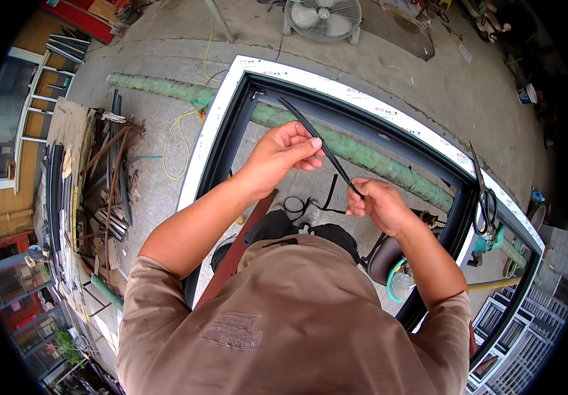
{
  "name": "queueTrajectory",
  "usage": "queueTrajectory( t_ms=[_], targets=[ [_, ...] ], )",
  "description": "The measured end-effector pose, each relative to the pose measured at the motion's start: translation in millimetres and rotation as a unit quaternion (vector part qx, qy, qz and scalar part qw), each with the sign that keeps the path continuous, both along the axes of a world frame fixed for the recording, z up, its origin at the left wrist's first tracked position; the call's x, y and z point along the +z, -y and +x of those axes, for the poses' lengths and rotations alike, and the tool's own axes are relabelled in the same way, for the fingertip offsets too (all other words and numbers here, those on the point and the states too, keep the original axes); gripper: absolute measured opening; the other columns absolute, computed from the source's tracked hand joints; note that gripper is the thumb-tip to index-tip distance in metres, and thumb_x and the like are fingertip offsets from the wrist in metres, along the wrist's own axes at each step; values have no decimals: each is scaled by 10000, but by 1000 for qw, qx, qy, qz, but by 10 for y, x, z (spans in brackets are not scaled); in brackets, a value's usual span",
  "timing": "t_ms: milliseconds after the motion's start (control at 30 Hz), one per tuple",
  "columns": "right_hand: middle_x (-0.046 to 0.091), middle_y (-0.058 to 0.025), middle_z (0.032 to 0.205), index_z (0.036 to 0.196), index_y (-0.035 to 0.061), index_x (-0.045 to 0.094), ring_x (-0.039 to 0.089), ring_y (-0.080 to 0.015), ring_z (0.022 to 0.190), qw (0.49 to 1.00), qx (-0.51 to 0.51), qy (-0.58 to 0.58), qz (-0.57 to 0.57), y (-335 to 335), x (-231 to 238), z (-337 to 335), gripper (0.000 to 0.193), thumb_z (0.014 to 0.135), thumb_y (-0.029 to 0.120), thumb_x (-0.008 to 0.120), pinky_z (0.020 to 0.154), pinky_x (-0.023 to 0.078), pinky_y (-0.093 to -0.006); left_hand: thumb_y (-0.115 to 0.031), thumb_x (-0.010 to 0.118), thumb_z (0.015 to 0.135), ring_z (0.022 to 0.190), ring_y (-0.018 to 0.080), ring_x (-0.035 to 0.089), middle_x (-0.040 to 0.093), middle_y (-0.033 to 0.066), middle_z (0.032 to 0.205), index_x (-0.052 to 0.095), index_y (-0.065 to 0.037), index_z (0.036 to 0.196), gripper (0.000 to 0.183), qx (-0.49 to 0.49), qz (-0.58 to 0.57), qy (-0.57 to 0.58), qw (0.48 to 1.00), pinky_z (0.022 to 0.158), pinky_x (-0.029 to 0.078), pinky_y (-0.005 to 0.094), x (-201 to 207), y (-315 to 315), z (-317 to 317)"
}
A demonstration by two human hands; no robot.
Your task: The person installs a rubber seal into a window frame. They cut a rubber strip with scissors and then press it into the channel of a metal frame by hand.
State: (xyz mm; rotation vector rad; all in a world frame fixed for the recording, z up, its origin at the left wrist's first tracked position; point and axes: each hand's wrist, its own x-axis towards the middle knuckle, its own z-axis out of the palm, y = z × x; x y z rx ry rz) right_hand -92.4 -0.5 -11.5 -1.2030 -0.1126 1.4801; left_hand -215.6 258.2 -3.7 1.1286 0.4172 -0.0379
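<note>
A thin black rubber sealing strip [338, 167] slants between my two hands, above the opening of a large window frame [343, 87]. My left hand [287, 155] pinches it partway along between thumb and fingers, and its free end points up toward the frame's far left corner. Lower and to the right, my right hand [379, 205] is closed on the strip. More black strip [331, 192] hangs below and loops near my legs. The frame has dark inner profiles and white printed film on its face. Black-handled scissors [485, 201] lie on the frame at the right.
Green pipes [389, 161] run beneath the frame. A brown seat [387, 263] stands low on the right, beside a round turquoise-rimmed item [399, 283]. Scrap bars and boards [109, 191] are piled at left. A floor fan [323, 16] stands at the far side.
</note>
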Motion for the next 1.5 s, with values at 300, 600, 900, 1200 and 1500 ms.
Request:
queueTrajectory(
  t_ms=[300,600,900,1200,1500],
  targets=[
    [558,-20,873,1021,50,632,533,-162,797,999,6,43,23,22,-82,3,214,1104,209,515,943,511,-378,-225,733,1117,895,118,758,797,56,1055,689,-80,1128,152,0,56,0,998,801,589,273,43,-14,11],
    [640,-16,877,1099,67,685,592,-136,827,994,-5,107,26,2,-7,-45,294,1176,332,583,944,514,-350,-208,735,1112,912,112,747,813,66,1076,701,-63,1164,158,-49,96,-2,994,828,588,290,62,42,20],
    [751,-18,1000,1137,49,707,697,-109,975,971,-2,236,32,-31,-36,-141,165,1148,213,687,931,542,-298,-287,676,1145,897,127,721,797,51,1074,723,-4,1188,291,-140,140,10,980,805,583,312,-15,142,-45],
    [765,-18,1030,1158,11,712,702,-77,979,954,12,298,13,-45,-173,-203,169,1112,171,740,873,572,-280,-202,652,1154,972,120,732,799,55,1046,767,-13,1278,253,-193,267,-17,944,886,589,321,42,118,-120],
    [771,-29,1018,1176,12,716,698,-85,922,931,-16,363,41,-18,-29,-128,240,1086,224,786,836,577,-289,-203,650,1127,929,365,746,763,191,994,751,-4,1155,225,-213,492,66,842,834,571,437,167,191,-75]
  ],
)
